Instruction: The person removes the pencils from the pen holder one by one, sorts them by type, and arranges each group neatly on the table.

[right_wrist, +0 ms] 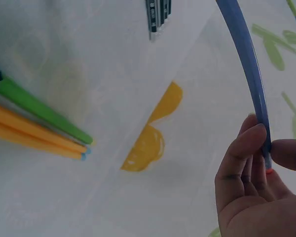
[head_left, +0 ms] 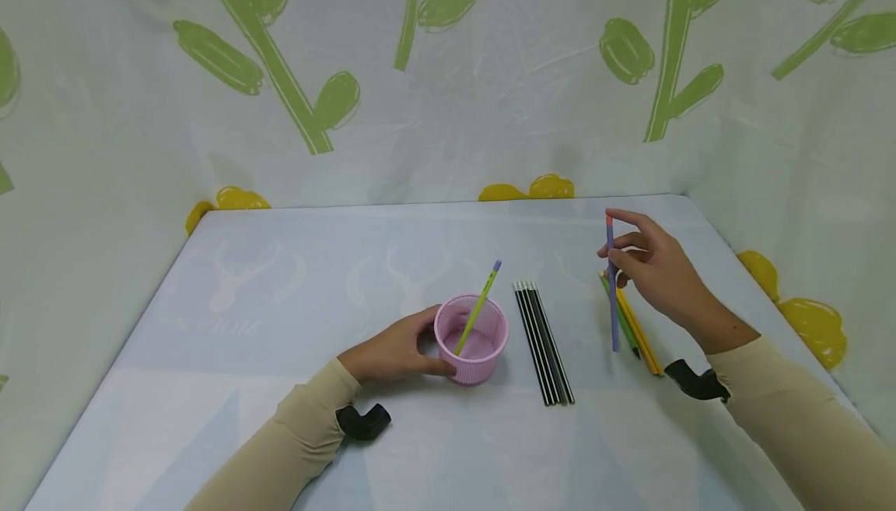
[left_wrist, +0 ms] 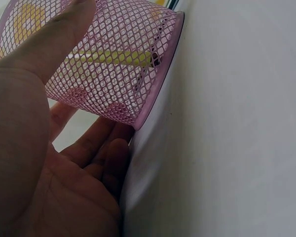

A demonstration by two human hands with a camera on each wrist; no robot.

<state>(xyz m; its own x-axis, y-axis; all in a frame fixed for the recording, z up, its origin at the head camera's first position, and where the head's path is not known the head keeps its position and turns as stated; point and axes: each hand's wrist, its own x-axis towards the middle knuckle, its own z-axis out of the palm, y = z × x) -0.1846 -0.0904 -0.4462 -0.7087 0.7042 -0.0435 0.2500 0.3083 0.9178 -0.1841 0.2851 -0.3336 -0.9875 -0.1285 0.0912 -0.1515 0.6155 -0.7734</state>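
Note:
My left hand (head_left: 399,349) holds the side of a pink mesh pencil cup (head_left: 473,372), thumb on the near side and fingers behind. One yellow-green pencil (head_left: 481,305) leans inside the cup, its lower end visible through the mesh (left_wrist: 116,58) in the left wrist view. To the right, my right hand (head_left: 654,266) pinches a purple pencil (head_left: 614,316) near its top and keeps it nearly vertical, index fingertip on the reddish upper end. In the right wrist view, the thumb and fingers press on the pencil (right_wrist: 249,54) from opposite sides.
Several black pencils (head_left: 543,344) lie side by side on the white table (head_left: 420,449), between cup and right hand. A green pencil (head_left: 633,337) and yellow pencils (head_left: 645,342) lie below the right hand. A leaf-patterned sheet (head_left: 518,99) hangs behind the table.

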